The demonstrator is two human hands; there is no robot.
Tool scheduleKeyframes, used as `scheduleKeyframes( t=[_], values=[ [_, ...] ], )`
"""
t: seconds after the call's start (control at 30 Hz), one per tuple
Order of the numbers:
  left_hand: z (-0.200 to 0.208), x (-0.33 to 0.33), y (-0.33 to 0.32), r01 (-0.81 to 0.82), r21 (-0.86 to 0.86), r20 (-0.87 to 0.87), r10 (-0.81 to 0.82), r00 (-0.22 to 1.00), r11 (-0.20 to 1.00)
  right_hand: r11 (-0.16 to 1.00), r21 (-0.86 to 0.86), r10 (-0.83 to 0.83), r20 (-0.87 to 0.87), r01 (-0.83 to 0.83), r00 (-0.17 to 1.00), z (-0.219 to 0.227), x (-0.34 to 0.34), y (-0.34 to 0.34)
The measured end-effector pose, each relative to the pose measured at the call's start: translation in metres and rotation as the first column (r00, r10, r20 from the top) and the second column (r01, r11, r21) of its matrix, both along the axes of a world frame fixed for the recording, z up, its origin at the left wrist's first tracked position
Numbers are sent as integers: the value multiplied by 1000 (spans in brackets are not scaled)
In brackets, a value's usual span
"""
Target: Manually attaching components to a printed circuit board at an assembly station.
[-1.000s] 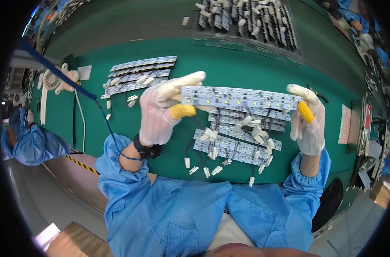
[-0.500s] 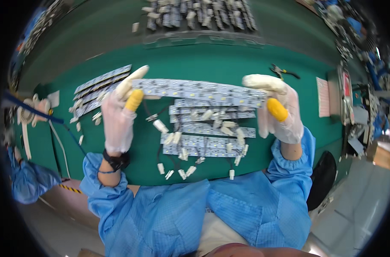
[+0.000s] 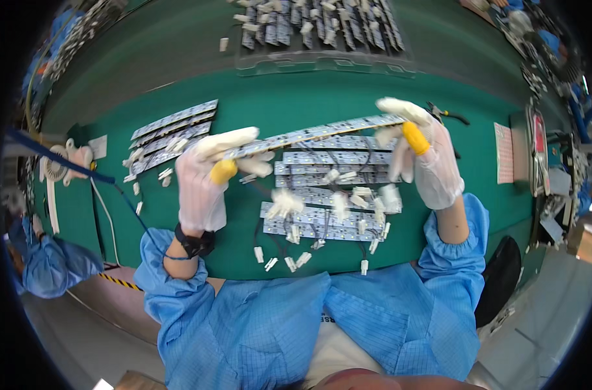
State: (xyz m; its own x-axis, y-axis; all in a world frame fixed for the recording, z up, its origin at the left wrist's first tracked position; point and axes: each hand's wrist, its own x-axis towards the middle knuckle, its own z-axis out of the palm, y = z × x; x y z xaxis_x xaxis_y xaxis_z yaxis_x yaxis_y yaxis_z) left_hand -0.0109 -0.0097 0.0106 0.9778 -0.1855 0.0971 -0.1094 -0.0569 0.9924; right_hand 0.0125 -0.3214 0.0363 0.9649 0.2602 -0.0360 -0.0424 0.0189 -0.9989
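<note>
Between my hands hangs a long LED strip board [image 3: 315, 134], tilted so its edge partly shows and its right end sits higher. My gloved left hand [image 3: 211, 172], with a yellow cot on the thumb, grips its left end. The right end is pinched by my right hand [image 3: 426, 149], also gloved with a yellow thumb cot. Beneath the held board lie several more LED boards [image 3: 338, 159] in rows, with dark wires and white connectors [image 3: 286, 205], some blurred. Another group of LED boards [image 3: 172, 121] lies beyond my left hand.
A clear plastic tray [image 3: 325, 63] full of wired boards stands at the far side. Pliers [image 3: 449, 116] with dark and yellow handles lie at the far right, near a printed sheet [image 3: 504, 153]. A blue cord [image 3: 62, 159] and a small white fan [image 3: 68, 161] are at the left.
The held LED board has rolled from face-on to nearly edge-on, and its left end has dropped while the right end rose. The whole view has shifted slightly.
</note>
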Motion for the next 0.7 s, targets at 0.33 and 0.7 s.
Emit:
scheduleKeyframes(
  t=[0.33, 0.7],
  values=[
    [-12, 9, 7, -296, 599, 419, 23, 908, 744, 992, 49, 123, -81, -119, 989, 6, -6, -11],
    [9, 10, -6, -52, 325, 33, 43, 998, 944, 950, 284, 183, -180, -127, 967, -20, -2, -28]
  ],
)
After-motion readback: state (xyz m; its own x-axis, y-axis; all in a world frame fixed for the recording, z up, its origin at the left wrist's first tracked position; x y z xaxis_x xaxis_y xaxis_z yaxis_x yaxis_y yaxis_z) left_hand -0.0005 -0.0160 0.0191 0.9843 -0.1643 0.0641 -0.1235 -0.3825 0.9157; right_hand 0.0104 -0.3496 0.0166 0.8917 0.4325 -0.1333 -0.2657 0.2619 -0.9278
